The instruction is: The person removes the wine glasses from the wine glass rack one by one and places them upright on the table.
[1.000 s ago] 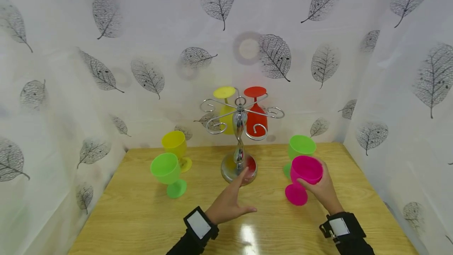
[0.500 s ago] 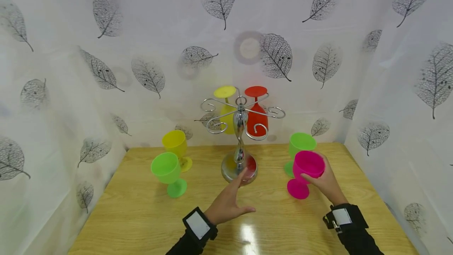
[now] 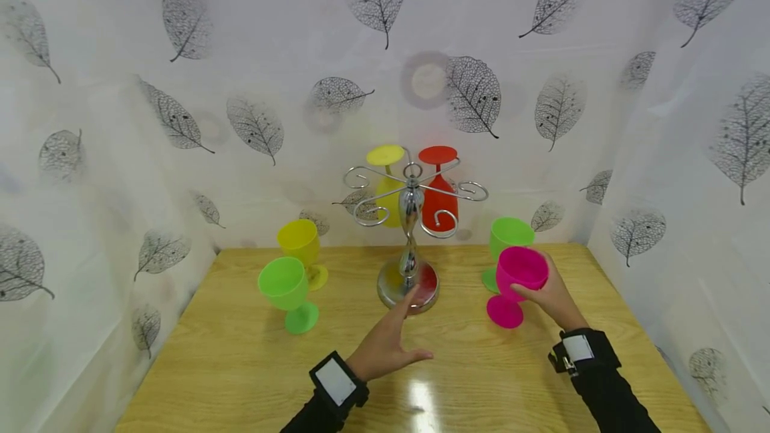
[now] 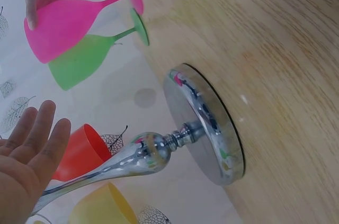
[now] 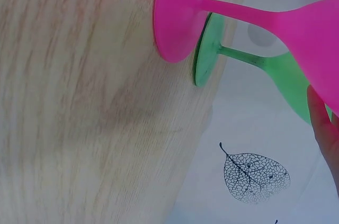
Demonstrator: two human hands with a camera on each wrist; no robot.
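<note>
My right hand (image 3: 550,296) grips the bowl of a pink goblet (image 3: 522,271), thumb on its near side. The goblet is upright; I cannot tell whether its foot touches the table. Directly behind stands a green goblet (image 3: 508,238), partly hidden by the pink one. My left hand (image 3: 388,346) holds nothing, thumb and fingers spread, in front of the round base of a chrome goblet rack (image 3: 411,219). From the rack's rear arms hang an upside-down yellow goblet (image 3: 388,196) and an upside-down red goblet (image 3: 439,202). Its other curled arms carry nothing.
On the left of the wooden table (image 3: 240,379) stand another green goblet (image 3: 284,284) and another yellow goblet (image 3: 299,242), close together. A white leaf-print sheet (image 3: 289,32) encloses the back and sides.
My right hand has moved the pink goblet a little away from me, nearer the green goblet behind it. The left hand stays almost still.
</note>
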